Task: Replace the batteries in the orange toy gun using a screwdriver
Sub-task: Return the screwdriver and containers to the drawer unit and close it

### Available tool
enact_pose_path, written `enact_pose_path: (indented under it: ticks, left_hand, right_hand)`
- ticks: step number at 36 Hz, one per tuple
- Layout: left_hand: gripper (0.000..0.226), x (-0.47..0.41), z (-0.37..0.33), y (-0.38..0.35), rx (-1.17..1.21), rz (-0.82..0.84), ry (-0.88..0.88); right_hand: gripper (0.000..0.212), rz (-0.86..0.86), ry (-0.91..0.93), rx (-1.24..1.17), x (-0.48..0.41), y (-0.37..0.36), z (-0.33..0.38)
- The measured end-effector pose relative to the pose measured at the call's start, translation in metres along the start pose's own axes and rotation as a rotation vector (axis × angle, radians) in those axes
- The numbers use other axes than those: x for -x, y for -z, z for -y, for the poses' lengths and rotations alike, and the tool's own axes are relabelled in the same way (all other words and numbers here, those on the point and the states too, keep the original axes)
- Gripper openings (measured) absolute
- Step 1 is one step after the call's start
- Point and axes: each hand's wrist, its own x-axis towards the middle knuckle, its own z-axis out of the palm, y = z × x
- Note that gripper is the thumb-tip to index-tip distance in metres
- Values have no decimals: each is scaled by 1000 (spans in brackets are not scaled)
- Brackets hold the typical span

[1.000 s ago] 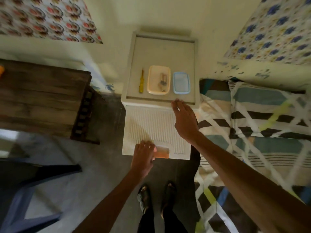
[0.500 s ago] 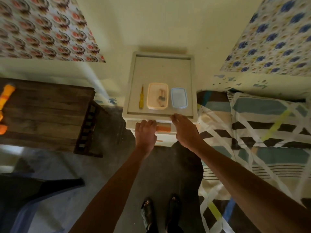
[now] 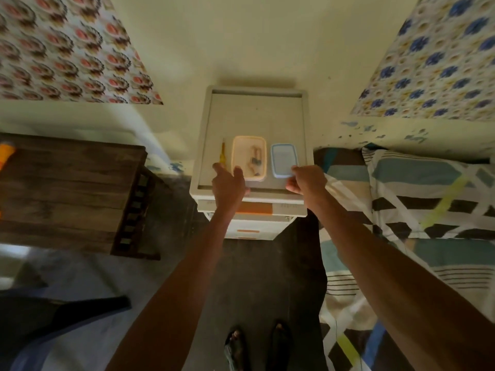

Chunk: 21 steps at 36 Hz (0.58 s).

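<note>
A yellow screwdriver [image 3: 222, 152] lies on top of the white drawer unit [image 3: 254, 113]. To its right stands a peach tub [image 3: 261, 145] with batteries [image 3: 255, 159] in it, then a blue lid [image 3: 284, 159]. My left hand [image 3: 229, 184] hovers over the unit's front edge with its fingers apart, the index tip by the screwdriver's near end and the thumb at the tub's corner. My right hand [image 3: 305, 180] is half curled, its thumb at the lid's near right corner, and holds nothing. The orange toy gun [image 3: 6, 156] shows only partly at the far left on the wooden table [image 3: 67, 188].
The drawers [image 3: 254, 210] with orange handles are pushed in. A bed with a patterned cover [image 3: 417, 210] stands close on the right. A dark chair [image 3: 53, 317] is at the lower left. My feet [image 3: 257, 344] stand on the grey floor before the unit.
My left hand pushed the open drawer shut by its orange handle, then rose to the unit's top near the screwdriver. My right hand moved from the front edge to the blue lid.
</note>
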Motion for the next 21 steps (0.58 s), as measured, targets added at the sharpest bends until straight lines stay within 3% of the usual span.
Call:
enact_pose_path:
  ticks: [3, 8, 14, 21]
  left_hand:
    - [32, -5, -3, -3, 52, 67, 35]
    - [27, 18, -12, 13, 289, 96, 124]
    - [33, 93, 14, 43, 424, 100, 237]
    - [23, 170, 81, 64, 509, 135, 334]
  right_hand:
    - [19, 13, 38, -30, 5, 1, 0]
    - [6, -118, 103, -54, 48, 9, -7]
    - [13, -110, 87, -51, 114, 29, -66]
    - [13, -89, -5, -73, 155, 32, -147]
